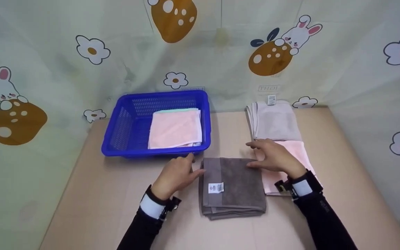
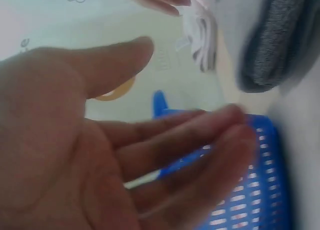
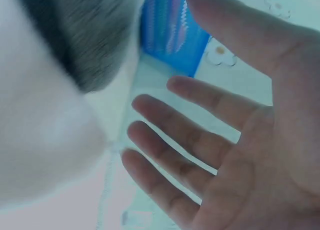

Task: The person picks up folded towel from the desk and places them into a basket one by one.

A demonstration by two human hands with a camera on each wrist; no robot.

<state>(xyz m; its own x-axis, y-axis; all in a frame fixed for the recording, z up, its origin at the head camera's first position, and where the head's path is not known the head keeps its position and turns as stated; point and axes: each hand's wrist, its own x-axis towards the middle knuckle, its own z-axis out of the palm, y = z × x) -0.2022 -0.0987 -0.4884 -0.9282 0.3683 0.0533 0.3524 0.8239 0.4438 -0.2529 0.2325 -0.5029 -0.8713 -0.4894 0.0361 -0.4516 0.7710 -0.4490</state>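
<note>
A folded grey-brown towel (image 1: 236,189) with a white label (image 1: 216,188) lies at the table's middle. My left hand (image 1: 181,171) sits at the towel's left edge, fingers relaxed and thumb by the edge, holding nothing. My right hand (image 1: 268,155) hovers at the towel's far right corner, fingers straight, partly over a folded pink towel (image 1: 295,152). The left wrist view has the left hand (image 2: 150,155) open, palm bare, the grey towel (image 2: 275,45) beyond it. In the right wrist view the right hand (image 3: 200,140) is spread open beside the grey towel (image 3: 80,35).
A blue plastic basket (image 1: 123,121) stands at the back left and holds a folded pink towel (image 1: 175,129). A folded pale mauve towel (image 1: 275,121) lies at the back right by the wall. Printed curtain walls close in the table on three sides.
</note>
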